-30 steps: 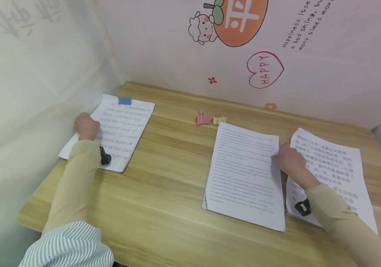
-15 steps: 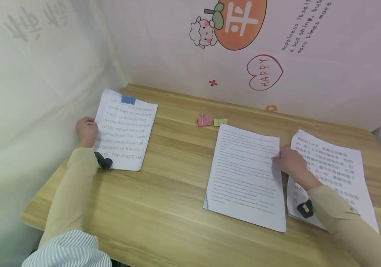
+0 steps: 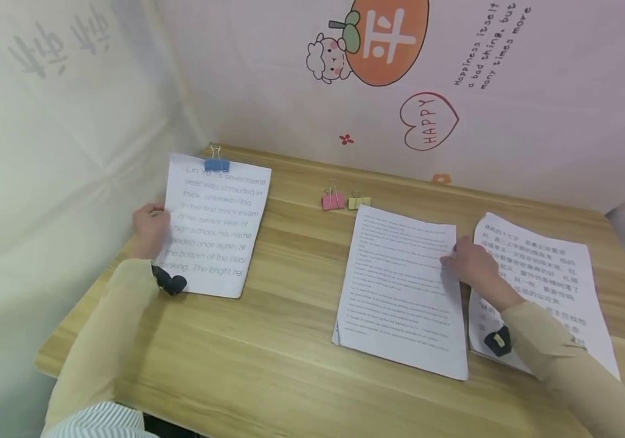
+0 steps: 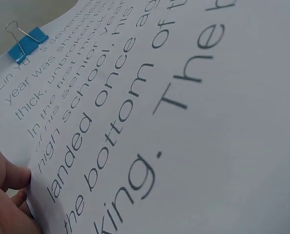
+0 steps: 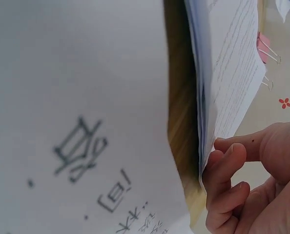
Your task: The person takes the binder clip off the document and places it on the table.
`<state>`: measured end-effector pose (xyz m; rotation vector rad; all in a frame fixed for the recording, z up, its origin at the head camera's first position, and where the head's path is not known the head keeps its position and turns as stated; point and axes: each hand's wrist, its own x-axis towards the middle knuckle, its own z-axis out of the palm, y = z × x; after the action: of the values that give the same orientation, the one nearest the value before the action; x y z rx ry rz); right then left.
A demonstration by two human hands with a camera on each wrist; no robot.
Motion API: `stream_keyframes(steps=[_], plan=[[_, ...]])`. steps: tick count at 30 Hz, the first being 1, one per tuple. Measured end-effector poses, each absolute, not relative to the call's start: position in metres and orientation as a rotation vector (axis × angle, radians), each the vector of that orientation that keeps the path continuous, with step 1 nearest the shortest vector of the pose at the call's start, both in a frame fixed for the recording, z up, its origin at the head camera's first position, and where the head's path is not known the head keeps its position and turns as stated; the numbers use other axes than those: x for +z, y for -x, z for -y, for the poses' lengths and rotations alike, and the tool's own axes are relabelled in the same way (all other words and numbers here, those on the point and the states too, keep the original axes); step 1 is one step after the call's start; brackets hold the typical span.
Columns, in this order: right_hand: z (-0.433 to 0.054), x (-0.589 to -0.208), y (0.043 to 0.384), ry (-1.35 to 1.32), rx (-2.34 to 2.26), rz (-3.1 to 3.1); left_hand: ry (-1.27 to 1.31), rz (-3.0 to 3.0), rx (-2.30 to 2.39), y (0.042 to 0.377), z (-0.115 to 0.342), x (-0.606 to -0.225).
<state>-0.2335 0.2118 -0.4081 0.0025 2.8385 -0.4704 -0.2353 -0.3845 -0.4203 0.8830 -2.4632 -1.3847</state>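
My left hand [image 3: 150,230] grips the left edge of a paper stack [image 3: 216,231] printed in large English type. A blue binder clip [image 3: 216,165] bites its top edge, wire handles standing up. In the left wrist view the thumb [image 4: 18,176] lies at the paper's edge. On the right, my right hand [image 3: 472,263] pinches the right edge of a middle paper stack [image 3: 400,292] covered in small print. The right wrist view shows that thumb [image 5: 238,146] on the top sheet, the other fingers curled at the sheets' side.
Beyond the middle stack sit a pink binder clip [image 3: 333,201] and a yellow binder clip [image 3: 358,202]. A third paper stack [image 3: 553,286] with Chinese print lies under my right wrist. White sheeting [image 3: 71,152] borders the wooden table [image 3: 246,359] at left and back.
My left hand has drawn the blue-clipped stack rightward, away from the left sheeting, and turned it straighter. The clip's handles now stand up. My right hand keeps its place.
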Motion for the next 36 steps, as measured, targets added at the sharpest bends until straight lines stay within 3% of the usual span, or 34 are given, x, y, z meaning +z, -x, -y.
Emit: stream_keyframes(steps=[15,36], plan=[[-0.184,-0.407,0.239,0.101,-0.51,-2.811,-0.844,2.449,-1.49,0.221,0.323,-0.425],[-0.096,-0.406,0.237,0.154,-0.582,-2.675,-0.744,2.311,-1.675,0.218,0.269,-0.438]])
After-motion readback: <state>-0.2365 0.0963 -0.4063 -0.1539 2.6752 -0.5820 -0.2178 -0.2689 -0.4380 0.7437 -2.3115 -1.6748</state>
